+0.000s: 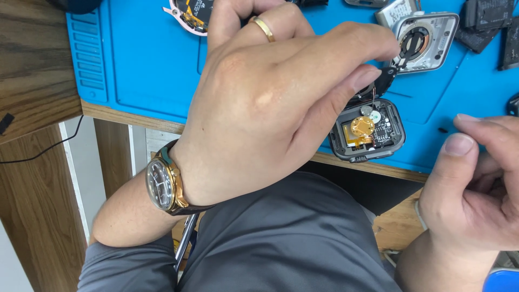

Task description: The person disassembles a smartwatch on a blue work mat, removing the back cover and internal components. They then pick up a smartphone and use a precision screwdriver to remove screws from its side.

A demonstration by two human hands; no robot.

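A small electronics repair bench is shown. A blue work mat is spread over a wooden table, with its ribbed tray strip at 10 o'clock. An opened dark smartwatch case, its circuit board and gold part exposed, is seen right of centre. A silver watch case is laid open at 1 o'clock, and loose black parts are scattered at 2 o'clock.
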